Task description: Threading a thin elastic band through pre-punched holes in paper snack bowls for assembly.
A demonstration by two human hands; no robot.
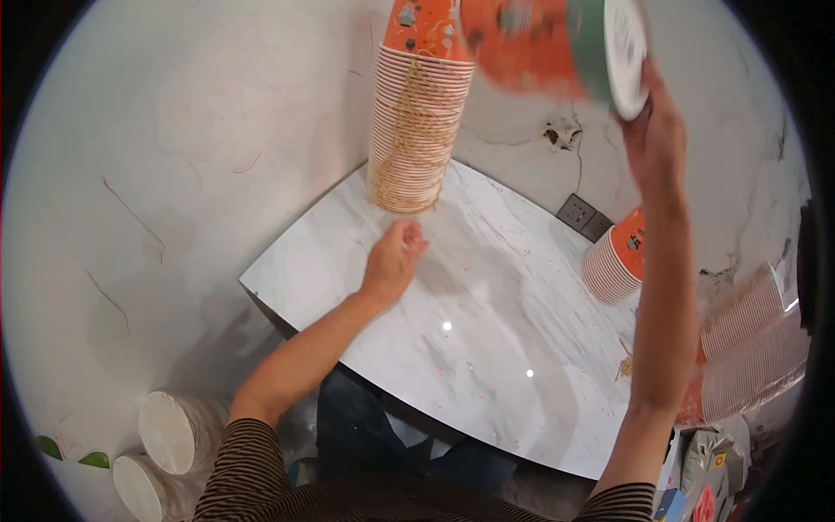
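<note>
A tall stack of orange paper bowls (417,122) with pink-lined rims stands on the white marble table (487,365), with thin straw-like strands hanging over it. My left hand (393,258) hovers just below the stack's base, fingers loosely curled, holding nothing that I can see. My right hand (654,135) is raised high and grips an orange bowl (557,43) with a green band and white bottom, tilted on its side beside the top of the stack.
More stacks of the same bowls lie on their sides at the right: one near a wall socket (619,257), others at the table's right end (752,344). Two white bowl stacks (170,431) rest on the floor at lower left. A marble wall rises behind.
</note>
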